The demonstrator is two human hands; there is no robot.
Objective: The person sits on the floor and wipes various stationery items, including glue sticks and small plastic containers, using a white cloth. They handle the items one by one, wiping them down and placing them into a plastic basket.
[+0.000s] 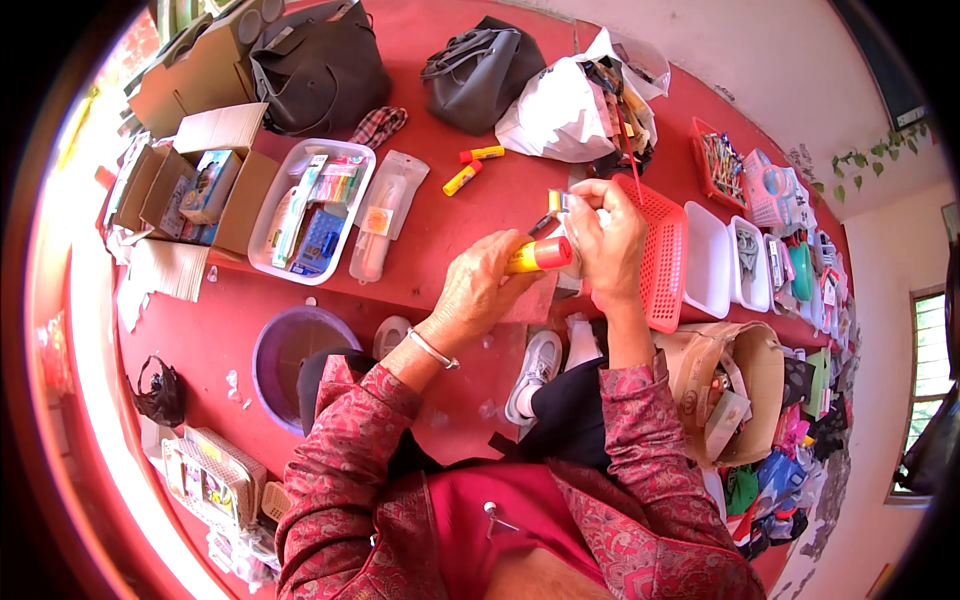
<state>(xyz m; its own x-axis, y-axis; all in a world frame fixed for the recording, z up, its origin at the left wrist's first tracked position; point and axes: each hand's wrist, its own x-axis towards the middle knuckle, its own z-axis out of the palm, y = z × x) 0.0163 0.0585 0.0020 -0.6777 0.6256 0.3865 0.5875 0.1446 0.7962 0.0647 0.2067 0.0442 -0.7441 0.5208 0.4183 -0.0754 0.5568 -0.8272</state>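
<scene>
My left hand (480, 278) is wrapped round a yellow glue stick (540, 256) with a red cap, its capped end pointing right. Close beside the cap, my right hand (612, 232) has its fingers pinched together. Something pale shows below those fingers, but I cannot make out what it is. Just left of the right fingertips is a small yellow and dark item (553, 202), too small to name. Farther off on the red surface lie two more glue sticks, one nearer (462, 179) and one behind it (482, 154).
A white tray of stationery (262, 235) and an open cardboard box (245, 200) stand left. Dark handbags (318, 70) and a white bag (545, 115) are at the back. Right are a red basket (655, 255) and white trays (707, 262). A purple tub (268, 350) sits below.
</scene>
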